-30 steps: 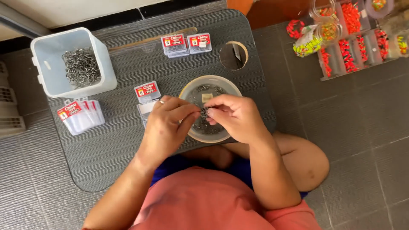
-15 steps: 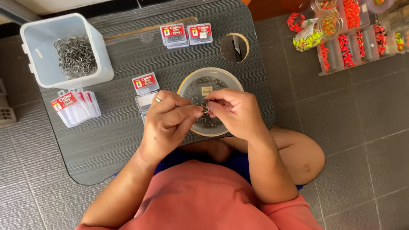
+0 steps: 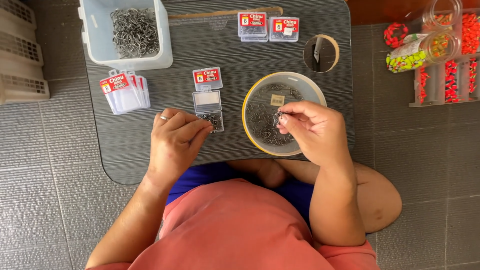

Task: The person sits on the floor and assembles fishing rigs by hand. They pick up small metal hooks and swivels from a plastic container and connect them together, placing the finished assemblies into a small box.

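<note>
hands split since before | left hand (image 3: 175, 137) fingertips dropping hooks into small open hook box (image 3: 208, 110) mid-desk | right hand (image 3: 312, 131) pinching hooks (image 3: 276, 117) over bowl (image 3: 310, 86)

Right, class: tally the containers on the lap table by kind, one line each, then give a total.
White tub of hooks: 1
Round bowl of hooks: 1
Shut red-labelled small boxes: 3
Open small clear box: 1
Fanned stack of flat packets: 1
Total: 7
</note>
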